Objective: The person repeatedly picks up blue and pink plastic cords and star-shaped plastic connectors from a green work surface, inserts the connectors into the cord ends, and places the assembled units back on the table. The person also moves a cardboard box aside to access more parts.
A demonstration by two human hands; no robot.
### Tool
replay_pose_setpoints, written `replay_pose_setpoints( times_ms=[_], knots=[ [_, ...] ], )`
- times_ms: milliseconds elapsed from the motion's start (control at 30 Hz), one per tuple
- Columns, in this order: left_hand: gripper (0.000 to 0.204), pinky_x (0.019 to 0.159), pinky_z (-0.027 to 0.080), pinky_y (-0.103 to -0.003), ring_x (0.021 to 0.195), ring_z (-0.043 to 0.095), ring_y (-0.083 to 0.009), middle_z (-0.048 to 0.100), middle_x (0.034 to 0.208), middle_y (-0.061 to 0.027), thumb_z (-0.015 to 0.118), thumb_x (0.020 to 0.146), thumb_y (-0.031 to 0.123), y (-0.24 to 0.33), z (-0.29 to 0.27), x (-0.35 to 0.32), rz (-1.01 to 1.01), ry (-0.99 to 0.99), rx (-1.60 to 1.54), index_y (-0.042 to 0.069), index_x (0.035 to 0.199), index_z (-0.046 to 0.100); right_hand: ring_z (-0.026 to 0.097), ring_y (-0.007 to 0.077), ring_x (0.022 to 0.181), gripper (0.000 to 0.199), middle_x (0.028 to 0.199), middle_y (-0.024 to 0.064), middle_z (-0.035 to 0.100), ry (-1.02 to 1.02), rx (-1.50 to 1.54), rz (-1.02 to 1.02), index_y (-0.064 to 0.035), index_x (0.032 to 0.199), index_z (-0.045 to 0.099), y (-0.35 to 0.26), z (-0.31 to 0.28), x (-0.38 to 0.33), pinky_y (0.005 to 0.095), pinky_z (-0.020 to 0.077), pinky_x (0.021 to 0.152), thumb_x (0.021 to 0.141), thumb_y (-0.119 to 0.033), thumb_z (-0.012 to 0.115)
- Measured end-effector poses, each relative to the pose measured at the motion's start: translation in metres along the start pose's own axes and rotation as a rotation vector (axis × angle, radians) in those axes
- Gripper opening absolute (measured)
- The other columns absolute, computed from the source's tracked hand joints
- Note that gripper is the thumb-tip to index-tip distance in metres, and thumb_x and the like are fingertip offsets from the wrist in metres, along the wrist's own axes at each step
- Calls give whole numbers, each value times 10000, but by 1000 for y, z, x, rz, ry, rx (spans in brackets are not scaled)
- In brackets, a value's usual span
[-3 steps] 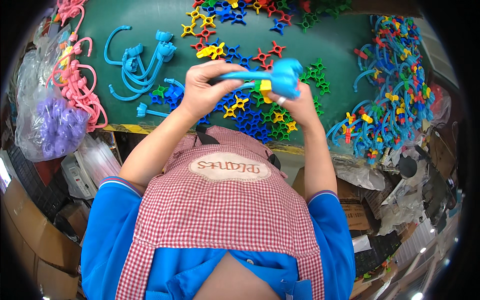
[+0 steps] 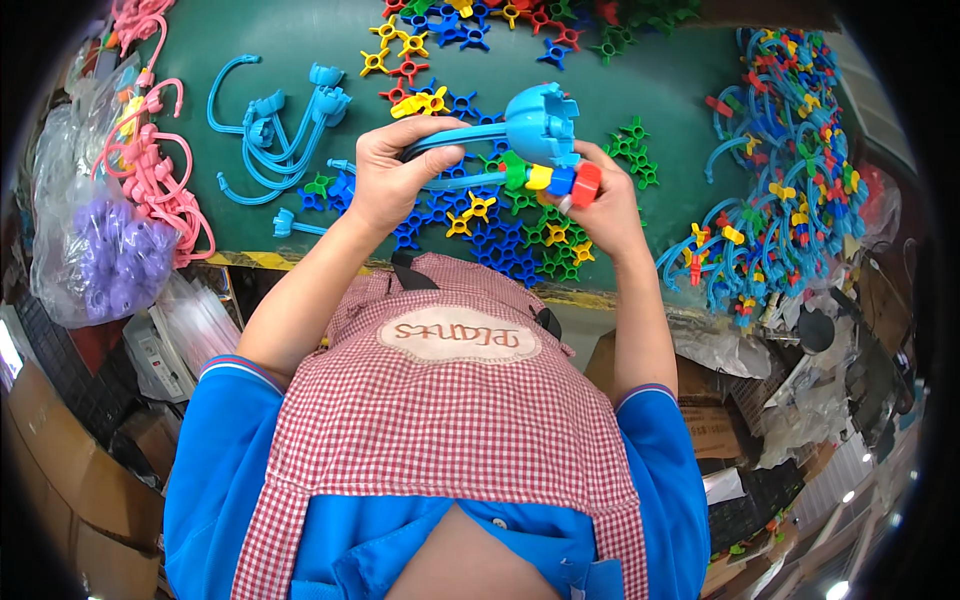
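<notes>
My left hand (image 2: 392, 178) is closed around the bent stem of a light-blue plastic piece with a tulip-shaped cup (image 2: 541, 124) at one end. The stem doubles back below the cup, and its thinner arm (image 2: 470, 181) carries a row of small star-shaped connectors (image 2: 540, 178) in green, yellow, blue and red. At the red end, my right hand (image 2: 607, 208) has its fingers pinched on the red connector (image 2: 586, 184); a ring shows on one finger. Under both hands lie loose connectors, mostly blue (image 2: 497, 246), with some yellow and green ones.
Several bare light-blue cup stems (image 2: 290, 130) lie at the left of the green table (image 2: 660, 90). Pink stems (image 2: 155, 160) and a bag of purple pieces (image 2: 122, 250) are at the far left edge. A heap of stems with coloured connectors (image 2: 790, 180) covers the right side.
The cup has turned and shifted slightly left and up, its notched rim now facing right. The row of coloured connectors has come into view beneath it; both hands keep their hold.
</notes>
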State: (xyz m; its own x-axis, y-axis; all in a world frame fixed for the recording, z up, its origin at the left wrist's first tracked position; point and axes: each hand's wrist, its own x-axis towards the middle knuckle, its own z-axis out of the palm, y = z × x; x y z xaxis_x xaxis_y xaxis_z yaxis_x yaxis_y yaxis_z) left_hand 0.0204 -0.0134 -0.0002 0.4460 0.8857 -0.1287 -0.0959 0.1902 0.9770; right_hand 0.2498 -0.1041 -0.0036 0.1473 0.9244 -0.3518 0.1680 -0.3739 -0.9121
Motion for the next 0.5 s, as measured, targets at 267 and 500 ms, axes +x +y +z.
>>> replay_pose_setpoints(
  times_ms=[267,500],
  knots=[
    [226,455,288,-185,511,397,-37,494,627,28,659,817,127,5,5,6,-187,79,-305,21,1015,633,532,250,1051,418,1093,104,572,-98,-57,-237,-56,1077,640,-5,12,-5,346,464,842,698,-207,731],
    [542,745,392,-234,934,475,-128,477,1169,-63,505,928,334,1,50,24,-352,236,-445,95,1386,340,563,99,639,234,740,35,614,187,384,27,-16,942,604,11,-20,3,251,468,584,911,-240,544]
  ],
)
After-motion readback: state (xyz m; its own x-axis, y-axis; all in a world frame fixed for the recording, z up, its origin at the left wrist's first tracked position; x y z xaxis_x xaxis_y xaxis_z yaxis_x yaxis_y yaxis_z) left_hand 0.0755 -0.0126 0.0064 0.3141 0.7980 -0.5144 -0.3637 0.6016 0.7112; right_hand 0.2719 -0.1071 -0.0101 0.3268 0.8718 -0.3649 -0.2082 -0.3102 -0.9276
